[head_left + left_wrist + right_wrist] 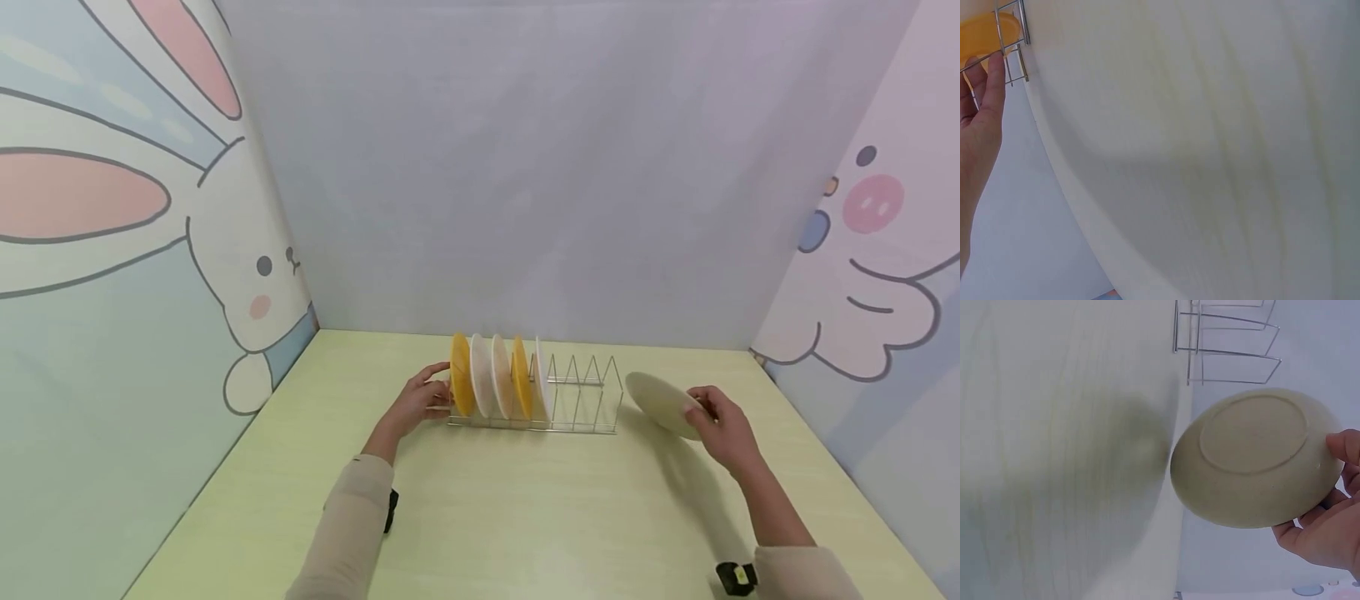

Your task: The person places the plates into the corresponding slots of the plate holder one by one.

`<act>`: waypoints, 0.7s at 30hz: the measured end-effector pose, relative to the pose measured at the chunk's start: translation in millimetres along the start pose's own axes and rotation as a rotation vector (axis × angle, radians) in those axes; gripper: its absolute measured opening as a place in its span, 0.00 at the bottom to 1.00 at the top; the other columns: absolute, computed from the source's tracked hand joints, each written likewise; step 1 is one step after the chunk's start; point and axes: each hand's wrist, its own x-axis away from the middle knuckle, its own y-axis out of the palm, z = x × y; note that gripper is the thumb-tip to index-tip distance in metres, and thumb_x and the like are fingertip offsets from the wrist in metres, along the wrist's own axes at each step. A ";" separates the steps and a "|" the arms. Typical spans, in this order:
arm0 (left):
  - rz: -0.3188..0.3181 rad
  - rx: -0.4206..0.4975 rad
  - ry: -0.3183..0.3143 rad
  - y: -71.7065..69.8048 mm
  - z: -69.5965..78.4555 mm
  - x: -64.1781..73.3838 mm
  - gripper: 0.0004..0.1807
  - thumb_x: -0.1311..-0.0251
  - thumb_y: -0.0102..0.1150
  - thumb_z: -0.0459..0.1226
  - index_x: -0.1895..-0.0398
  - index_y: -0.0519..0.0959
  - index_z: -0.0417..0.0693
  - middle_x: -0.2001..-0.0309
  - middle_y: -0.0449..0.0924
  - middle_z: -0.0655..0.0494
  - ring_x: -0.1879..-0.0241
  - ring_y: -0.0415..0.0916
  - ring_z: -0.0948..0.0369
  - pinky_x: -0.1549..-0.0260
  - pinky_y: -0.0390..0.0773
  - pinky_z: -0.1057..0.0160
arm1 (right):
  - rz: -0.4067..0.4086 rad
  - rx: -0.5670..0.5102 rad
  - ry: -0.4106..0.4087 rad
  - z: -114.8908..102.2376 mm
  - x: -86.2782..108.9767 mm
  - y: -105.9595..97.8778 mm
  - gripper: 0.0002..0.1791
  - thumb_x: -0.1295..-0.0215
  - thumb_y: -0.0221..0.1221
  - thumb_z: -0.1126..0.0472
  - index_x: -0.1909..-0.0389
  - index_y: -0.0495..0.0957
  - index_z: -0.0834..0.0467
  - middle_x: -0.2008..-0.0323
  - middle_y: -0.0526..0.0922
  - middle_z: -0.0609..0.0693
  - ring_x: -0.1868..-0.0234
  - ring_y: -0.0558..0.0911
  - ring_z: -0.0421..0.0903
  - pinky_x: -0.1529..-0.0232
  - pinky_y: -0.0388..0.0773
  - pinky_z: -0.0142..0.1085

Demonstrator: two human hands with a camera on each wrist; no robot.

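Observation:
A wire plate rack (pixel 576 432) stands on the table, its left half filled with upright orange (pixel 461 375) and white (pixel 481 375) plates. My left hand (pixel 417 403) holds the rack's left end, fingertips at the end wires beside the outermost orange plate. In the left wrist view, fingers (pixel 994 87) lie against the rack's wire. Off the rack's right end, my right hand (pixel 723 429) grips a pale plate (pixel 660 404) by its right edge, thumb on one face and fingers on the other. This plate (pixel 1254 462) is tilted, its underside and foot ring facing the right wrist camera.
Bare wire slots (pixel 588 400) make up the right part of the rack. Behind the pale yellow table (pixel 525 508) rises a plain grey backdrop (pixel 525 183). Cartoon-printed panels stand at the left (pixel 112 358) and right (pixel 885 333).

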 end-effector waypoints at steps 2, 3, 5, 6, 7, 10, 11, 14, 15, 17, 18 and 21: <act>-0.001 -0.005 0.001 -0.1 0.4 0.0 0.26 0.39 0.48 0.33 0.36 0.65 0.56 0.58 0.77 0.44 0.61 0.76 0.50 0.61 0.78 0.52 | 0.012 -0.073 0.024 -3.4 1.6 0.7 0.09 0.35 0.54 0.66 0.57 0.71 0.67 0.71 0.75 0.47 0.71 0.71 0.33 0.74 0.70 0.27; 0.001 -0.006 0.000 0.0 0.4 0.1 0.27 0.39 0.48 0.33 0.35 0.64 0.56 0.58 0.77 0.44 0.61 0.76 0.50 0.61 0.78 0.52 | 0.019 -0.116 0.039 -5.0 2.4 1.3 0.10 0.34 0.54 0.66 0.57 0.71 0.68 0.71 0.75 0.46 0.71 0.72 0.34 0.74 0.71 0.28; 0.006 -0.003 -0.006 -0.1 0.0 -0.2 0.27 0.40 0.49 0.33 0.36 0.65 0.56 0.58 0.76 0.43 0.60 0.76 0.50 0.61 0.78 0.52 | 0.040 -0.210 0.077 -7.2 3.3 3.3 0.11 0.34 0.54 0.67 0.56 0.69 0.70 0.72 0.75 0.44 0.71 0.73 0.34 0.74 0.72 0.28; 0.008 -0.002 -0.009 -0.1 0.0 -0.4 0.27 0.40 0.49 0.34 0.36 0.65 0.56 0.57 0.76 0.43 0.60 0.76 0.50 0.61 0.78 0.52 | 0.052 -0.264 0.095 -8.6 3.6 4.2 0.11 0.35 0.54 0.68 0.56 0.69 0.70 0.72 0.76 0.45 0.71 0.74 0.35 0.73 0.73 0.27; -0.002 0.001 -0.012 0.6 3.1 1.7 0.27 0.40 0.49 0.33 0.35 0.64 0.55 0.57 0.76 0.44 0.59 0.75 0.47 0.59 0.77 0.51 | 0.068 -0.320 0.115 -10.7 4.1 4.8 0.10 0.35 0.54 0.67 0.56 0.69 0.69 0.72 0.76 0.45 0.71 0.75 0.35 0.72 0.73 0.27; -0.019 0.011 -0.015 0.6 4.6 2.5 0.28 0.39 0.48 0.33 0.34 0.62 0.53 0.58 0.75 0.45 0.56 0.73 0.43 0.56 0.75 0.47 | 0.113 -0.468 0.157 -17.7 5.4 5.7 0.07 0.35 0.55 0.66 0.58 0.71 0.63 0.70 0.76 0.46 0.70 0.76 0.35 0.70 0.73 0.25; -0.021 0.012 -0.015 0.8 5.2 2.8 0.28 0.38 0.48 0.32 0.33 0.61 0.53 0.59 0.75 0.45 0.56 0.73 0.42 0.56 0.74 0.46 | 0.125 -0.510 0.166 -20.1 5.7 5.6 0.06 0.35 0.56 0.66 0.59 0.71 0.61 0.70 0.76 0.47 0.69 0.76 0.35 0.70 0.73 0.24; -0.020 0.009 0.000 0.4 2.0 1.4 0.28 0.38 0.48 0.33 0.33 0.61 0.52 0.60 0.76 0.46 0.57 0.73 0.43 0.57 0.75 0.47 | 0.145 -0.592 0.175 -26.1 6.7 4.9 0.05 0.36 0.57 0.65 0.60 0.72 0.57 0.69 0.76 0.44 0.68 0.76 0.35 0.69 0.73 0.24; -0.016 0.003 0.007 0.7 1.5 1.3 0.28 0.39 0.48 0.33 0.33 0.61 0.53 0.60 0.76 0.46 0.58 0.74 0.45 0.58 0.76 0.48 | 0.149 -0.605 0.178 -27.1 6.9 5.1 0.05 0.36 0.57 0.65 0.60 0.72 0.57 0.70 0.76 0.43 0.68 0.76 0.35 0.68 0.73 0.24; -0.014 -0.002 0.013 0.8 0.5 0.6 0.29 0.40 0.49 0.33 0.33 0.61 0.54 0.60 0.76 0.45 0.58 0.74 0.45 0.59 0.77 0.49 | 0.159 -0.630 0.180 -29.3 7.4 5.8 0.05 0.36 0.57 0.65 0.60 0.72 0.57 0.70 0.76 0.43 0.68 0.76 0.35 0.68 0.73 0.24; -0.015 -0.002 0.015 0.8 0.3 0.7 0.29 0.40 0.49 0.33 0.33 0.61 0.54 0.59 0.76 0.45 0.58 0.74 0.45 0.59 0.77 0.49 | 0.161 -0.636 0.178 -30.3 7.9 6.3 0.05 0.36 0.57 0.65 0.60 0.72 0.58 0.69 0.76 0.44 0.68 0.76 0.35 0.68 0.74 0.24; -0.018 -0.003 0.009 0.9 1.1 0.8 0.29 0.39 0.49 0.33 0.33 0.61 0.54 0.60 0.77 0.46 0.57 0.74 0.44 0.59 0.76 0.48 | 0.184 -0.601 0.168 -35.3 9.3 9.2 0.05 0.36 0.57 0.66 0.60 0.73 0.60 0.69 0.77 0.44 0.68 0.76 0.35 0.68 0.73 0.23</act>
